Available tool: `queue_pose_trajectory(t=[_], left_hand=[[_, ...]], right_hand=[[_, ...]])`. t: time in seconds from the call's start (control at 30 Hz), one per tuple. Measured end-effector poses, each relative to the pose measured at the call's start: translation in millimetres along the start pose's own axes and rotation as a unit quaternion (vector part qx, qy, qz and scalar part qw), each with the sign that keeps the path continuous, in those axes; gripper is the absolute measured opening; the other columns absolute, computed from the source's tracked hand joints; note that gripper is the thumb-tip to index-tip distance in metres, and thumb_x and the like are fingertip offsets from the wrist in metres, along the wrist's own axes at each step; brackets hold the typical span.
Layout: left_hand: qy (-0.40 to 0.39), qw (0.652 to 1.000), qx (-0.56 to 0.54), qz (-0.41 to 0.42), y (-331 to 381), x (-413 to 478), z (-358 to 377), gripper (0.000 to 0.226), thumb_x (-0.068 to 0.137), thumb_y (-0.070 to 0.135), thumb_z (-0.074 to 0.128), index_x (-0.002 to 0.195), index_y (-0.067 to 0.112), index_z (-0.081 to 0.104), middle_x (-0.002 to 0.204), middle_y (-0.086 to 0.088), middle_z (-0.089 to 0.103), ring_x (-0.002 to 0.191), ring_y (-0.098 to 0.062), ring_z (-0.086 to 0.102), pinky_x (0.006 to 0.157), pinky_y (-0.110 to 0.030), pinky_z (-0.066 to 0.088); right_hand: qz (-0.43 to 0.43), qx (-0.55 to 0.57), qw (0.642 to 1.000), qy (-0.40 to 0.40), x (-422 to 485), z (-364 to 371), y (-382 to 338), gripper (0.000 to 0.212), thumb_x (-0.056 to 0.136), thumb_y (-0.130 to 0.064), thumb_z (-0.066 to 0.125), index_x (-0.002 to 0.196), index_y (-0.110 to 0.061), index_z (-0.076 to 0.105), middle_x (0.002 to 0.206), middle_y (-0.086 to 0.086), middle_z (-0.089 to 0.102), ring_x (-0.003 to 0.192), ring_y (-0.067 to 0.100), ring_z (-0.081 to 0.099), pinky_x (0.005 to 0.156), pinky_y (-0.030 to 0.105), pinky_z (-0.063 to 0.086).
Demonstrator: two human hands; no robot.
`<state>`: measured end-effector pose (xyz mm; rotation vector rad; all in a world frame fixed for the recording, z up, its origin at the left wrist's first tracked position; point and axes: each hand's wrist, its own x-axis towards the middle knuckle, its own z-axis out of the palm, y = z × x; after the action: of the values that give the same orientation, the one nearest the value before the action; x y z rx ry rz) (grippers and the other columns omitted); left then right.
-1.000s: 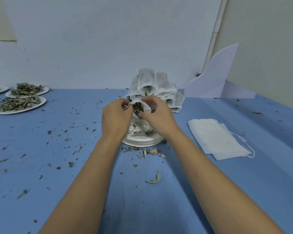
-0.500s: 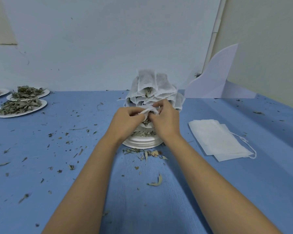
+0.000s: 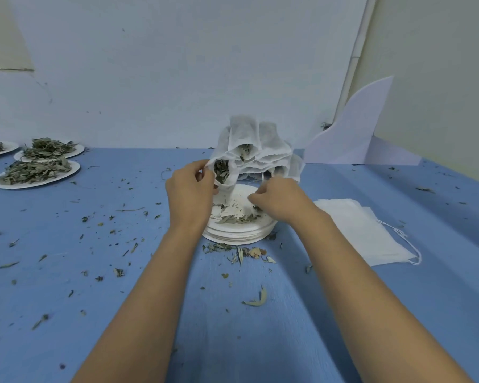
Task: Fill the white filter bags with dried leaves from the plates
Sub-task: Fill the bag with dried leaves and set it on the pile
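Note:
My left hand (image 3: pixel 190 190) pinches the rim of a white filter bag (image 3: pixel 222 174), holding its mouth open so the dried leaves inside show. My right hand (image 3: pixel 278 200) reaches down with curled fingers onto the stack of white plates (image 3: pixel 238 236) and pinches at the few dried leaves (image 3: pixel 237 218) left on the top plate. Behind them leans a pile of filled filter bags (image 3: pixel 256 146), some open at the mouth.
Several plates heaped with dried leaves (image 3: pixel 36 171) stand at the far left. Flat unfilled filter bags (image 3: pixel 362 230) with strings lie to the right. Leaf crumbs (image 3: pixel 239 251) litter the blue table. A white foam sheet (image 3: pixel 354 134) leans at the wall.
Both hands were together at the bag's mouth. Now my right hand has dropped to the plate's leaves, while my left hand has lifted the bag up and left, mouth open.

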<state>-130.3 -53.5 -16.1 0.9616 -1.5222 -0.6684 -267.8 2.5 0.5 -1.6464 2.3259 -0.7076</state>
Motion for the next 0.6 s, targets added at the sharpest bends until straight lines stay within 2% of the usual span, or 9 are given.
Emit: queue_pose_trajectory(t=[0.07,0.17,0.27,0.37,0.43,0.47,0.5,0.6], left_hand=[[0.016,1.000,-0.013,-0.004,0.3,-0.1,1.0,0.028,0.093,0.008,0.047,0.106,0.013,0.072,0.065,0.001,0.064,0.051,0.010,0.058,0.052,-0.004,0.041],[0.026,0.999,-0.019,-0.006,0.5,0.5,1.2,0.028,0.093,0.009,0.047,0.104,0.014,0.072,0.063,0.005,0.063,0.052,0.010,0.058,0.055,-0.005,0.044],[0.016,1.000,-0.008,-0.010,-2.3,0.9,1.0,0.028,0.092,0.009,0.047,0.101,0.016,0.073,0.064,0.006,0.063,0.052,0.009,0.058,0.055,-0.006,0.043],[0.019,1.000,-0.006,-0.014,-2.6,0.6,0.4,0.029,0.091,0.008,0.046,0.099,0.015,0.073,0.067,0.000,0.065,0.052,0.004,0.059,0.054,-0.007,0.044],[0.027,1.000,-0.007,-0.013,-2.0,1.1,-0.2,0.029,0.091,0.006,0.046,0.100,0.012,0.073,0.069,-0.006,0.066,0.056,-0.003,0.060,0.054,-0.007,0.044],[0.034,0.999,-0.007,-0.010,-1.8,1.5,-0.3,0.029,0.091,0.006,0.046,0.100,0.011,0.073,0.071,-0.011,0.068,0.059,-0.010,0.062,0.056,-0.009,0.045],[0.042,0.999,-0.007,-0.007,-1.5,2.1,-0.5,0.028,0.092,0.007,0.046,0.102,0.011,0.072,0.075,-0.014,0.069,0.064,-0.017,0.064,0.059,-0.012,0.047],[0.063,0.998,-0.016,-0.008,0.3,4.3,-1.5,0.027,0.095,0.012,0.047,0.110,0.011,0.070,0.084,-0.009,0.071,0.079,-0.029,0.067,0.077,-0.035,0.052]], right_hand=[[0.002,-0.046,0.999,-0.028,-2.0,1.6,-8.0,0.044,0.089,-0.034,0.057,0.058,-0.006,0.044,0.059,0.006,0.043,0.052,0.015,0.036,0.048,0.026,0.028],[-0.017,-0.102,0.993,-0.059,-4.9,6.2,-18.9,0.059,0.087,-0.054,0.057,0.054,-0.010,0.034,0.054,0.000,0.034,0.050,0.013,0.032,0.046,0.027,0.023],[-0.029,-0.116,0.991,-0.065,-9.4,14.6,-25.7,0.059,0.083,-0.058,0.061,0.057,-0.013,0.033,0.057,-0.001,0.035,0.053,0.011,0.032,0.047,0.027,0.021],[-0.049,-0.117,0.991,-0.037,-12.6,23.5,-31.6,0.045,0.083,-0.043,0.068,0.062,-0.013,0.042,0.065,-0.001,0.043,0.062,0.015,0.042,0.048,0.025,0.024],[-0.061,-0.121,0.991,-0.006,-12.6,26.5,-34.7,0.017,0.086,-0.023,0.067,0.083,-0.007,0.062,0.085,0.006,0.059,0.084,0.023,0.055,0.059,0.025,0.037],[-0.062,-0.120,0.991,0.009,-12.2,27.8,-34.7,0.013,0.087,-0.013,0.063,0.098,-0.005,0.066,0.098,0.010,0.063,0.093,0.025,0.057,0.066,0.028,0.043],[-0.063,-0.117,0.991,0.020,-12.2,29.4,-34.7,0.019,0.087,-0.005,0.058,0.104,-0.005,0.068,0.104,0.012,0.065,0.097,0.026,0.059,0.073,0.030,0.047],[-0.066,-0.104,0.992,0.036,-11.3,33.7,-31.2,0.029,0.085,0.004,0.049,0.101,-0.004,0.071,0.103,0.012,0.068,0.097,0.026,0.061,0.083,0.035,0.051]])
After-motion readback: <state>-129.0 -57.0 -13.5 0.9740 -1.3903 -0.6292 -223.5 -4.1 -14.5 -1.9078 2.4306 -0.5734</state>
